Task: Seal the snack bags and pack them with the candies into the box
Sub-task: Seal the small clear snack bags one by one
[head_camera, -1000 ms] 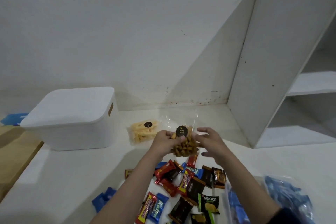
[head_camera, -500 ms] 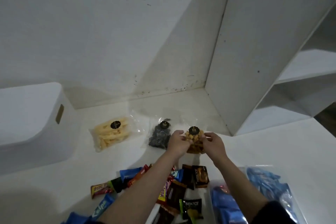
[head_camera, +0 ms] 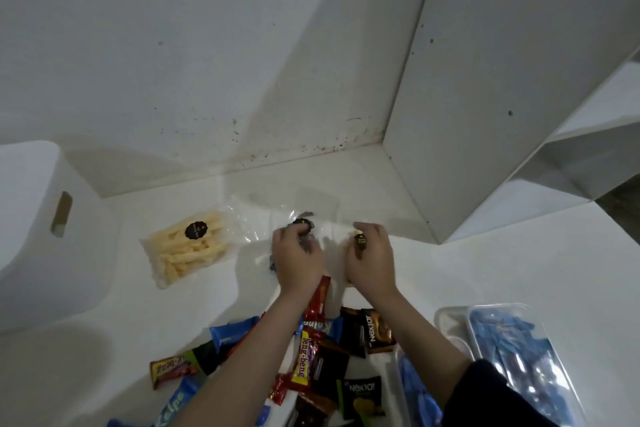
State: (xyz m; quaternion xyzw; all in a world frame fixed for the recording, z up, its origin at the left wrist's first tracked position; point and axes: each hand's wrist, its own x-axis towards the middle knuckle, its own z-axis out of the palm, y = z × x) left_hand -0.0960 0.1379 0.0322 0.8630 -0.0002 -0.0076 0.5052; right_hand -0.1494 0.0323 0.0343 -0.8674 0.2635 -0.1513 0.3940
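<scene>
Three clear snack bags with black round stickers lie in a row near the wall. The bag of yellow sticks (head_camera: 187, 250) rests free on the left. My left hand (head_camera: 298, 262) lies over the dark snack bag (head_camera: 303, 222), fingers curled on it. My right hand (head_camera: 371, 262) grips the brown snack bag (head_camera: 359, 242), mostly hidden under the palm. A heap of wrapped candies (head_camera: 322, 350) sits under my forearms. The white lidded box (head_camera: 41, 253) stands at the left edge.
A clear tub of blue packets (head_camera: 512, 357) sits at the bottom right. A white shelf unit (head_camera: 485, 114) rises on the right, close behind the snack bags. The stained wall (head_camera: 207, 80) runs along the back of the white table (head_camera: 519, 270).
My left hand let go of the brown snack bag and moved left onto the dark one. The brown bag has come down to the table under my right hand. The view has tilted down and right.
</scene>
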